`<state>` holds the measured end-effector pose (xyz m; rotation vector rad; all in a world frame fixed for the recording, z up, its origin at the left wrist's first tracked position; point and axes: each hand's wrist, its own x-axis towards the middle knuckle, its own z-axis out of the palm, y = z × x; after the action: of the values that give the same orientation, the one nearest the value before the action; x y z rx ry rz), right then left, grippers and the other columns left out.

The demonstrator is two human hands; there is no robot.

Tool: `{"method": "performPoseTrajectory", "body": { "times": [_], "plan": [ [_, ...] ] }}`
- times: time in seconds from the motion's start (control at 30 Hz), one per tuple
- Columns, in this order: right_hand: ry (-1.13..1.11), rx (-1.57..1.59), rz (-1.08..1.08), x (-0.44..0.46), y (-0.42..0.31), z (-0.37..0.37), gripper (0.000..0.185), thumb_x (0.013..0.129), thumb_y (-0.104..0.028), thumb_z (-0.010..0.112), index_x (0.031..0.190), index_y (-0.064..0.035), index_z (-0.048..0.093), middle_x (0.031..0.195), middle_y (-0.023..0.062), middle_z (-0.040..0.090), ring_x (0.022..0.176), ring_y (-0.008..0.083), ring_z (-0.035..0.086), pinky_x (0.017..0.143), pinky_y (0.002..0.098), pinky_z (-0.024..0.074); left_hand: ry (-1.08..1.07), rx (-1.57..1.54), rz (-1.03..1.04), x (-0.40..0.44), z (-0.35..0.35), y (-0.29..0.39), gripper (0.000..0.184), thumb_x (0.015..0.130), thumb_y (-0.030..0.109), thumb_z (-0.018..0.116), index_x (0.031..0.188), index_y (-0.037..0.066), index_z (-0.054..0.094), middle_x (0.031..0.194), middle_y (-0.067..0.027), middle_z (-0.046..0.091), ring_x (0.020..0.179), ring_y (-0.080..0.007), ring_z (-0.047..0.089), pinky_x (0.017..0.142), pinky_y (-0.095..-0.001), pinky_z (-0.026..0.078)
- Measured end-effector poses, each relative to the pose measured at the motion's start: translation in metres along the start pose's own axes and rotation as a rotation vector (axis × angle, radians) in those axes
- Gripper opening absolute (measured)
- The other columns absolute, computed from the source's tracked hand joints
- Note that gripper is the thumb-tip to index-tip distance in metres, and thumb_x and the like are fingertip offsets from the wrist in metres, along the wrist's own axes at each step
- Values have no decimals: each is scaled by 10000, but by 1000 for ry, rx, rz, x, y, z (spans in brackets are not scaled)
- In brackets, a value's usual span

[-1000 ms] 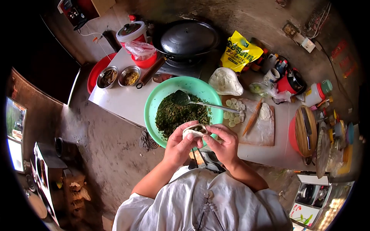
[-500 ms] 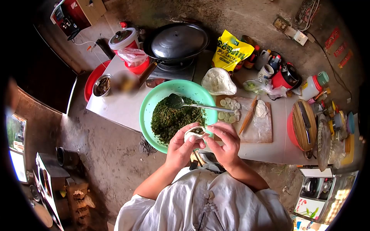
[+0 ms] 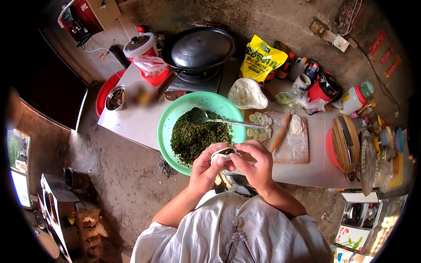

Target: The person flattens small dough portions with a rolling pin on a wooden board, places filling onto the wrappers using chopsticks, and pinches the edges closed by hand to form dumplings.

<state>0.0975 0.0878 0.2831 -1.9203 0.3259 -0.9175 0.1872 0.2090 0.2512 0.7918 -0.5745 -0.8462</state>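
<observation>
Between my hands is a dumpling (image 3: pixel 224 153), its pale wrapper folded around dark green filling that still shows through the gap. My left hand (image 3: pixel 205 166) cups it from the left, thumb at the front. From the right, my right hand (image 3: pixel 254 164) pinches the wrapper's edge with thumb and fingers. Just beyond them is a mint-green bowl (image 3: pixel 165 116) of chopped green filling (image 3: pixel 188 140), with a metal spoon (image 3: pixel 219 121) lying across it. On a board (image 3: pixel 289 149) to the right are a rolling pin (image 3: pixel 281 131), small dough pieces (image 3: pixel 259 122) and a stack of round wrappers (image 3: pixel 297 125).
A flour bag (image 3: pixel 247 94) and yellow packet (image 3: pixel 262 59) stand behind the board. Beyond the bowl sits a lidded wok (image 3: pixel 199 48). A knife (image 3: pixel 346 138) rests on a round wooden board (image 3: pixel 340 153) at right; a metal cup (image 3: pixel 116 98) is near the table's left edge.
The wrapper has been drawn flatter and its opening looks narrower. My right fingers have shifted inward along its edge. The view has moved slightly.
</observation>
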Motion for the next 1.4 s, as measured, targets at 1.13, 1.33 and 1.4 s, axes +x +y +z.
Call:
{"method": "performPoseTrajectory", "body": {
  "times": [1.13,1.33,1.4],
  "plan": [
    [-36,-162,-266,1,3,-14,164,708,-67,719,852,-52,642,769,50,613,707,223,575,775,401,468,-84,140,-118,-2,12,5,503,947,194,457,1356,-43,284,1082,-122,557,884,-177,600,794,-303,496],
    [-76,-141,-339,-4,12,-16,177,713,-61,708,876,-55,640,799,49,601,718,223,565,799,406,448,-123,134,-160,-3,9,5,534,943,199,469,1376,-30,255,1154,-109,521,913,-164,583,819,-288,480],
    [-78,-155,-342,-4,10,-18,170,716,-54,701,873,-56,637,810,47,601,726,226,562,804,406,443,-139,137,-180,-3,9,7,536,935,168,483,1377,-30,254,1190,-110,497,956,-160,564,840,-288,468]
  ]
}}
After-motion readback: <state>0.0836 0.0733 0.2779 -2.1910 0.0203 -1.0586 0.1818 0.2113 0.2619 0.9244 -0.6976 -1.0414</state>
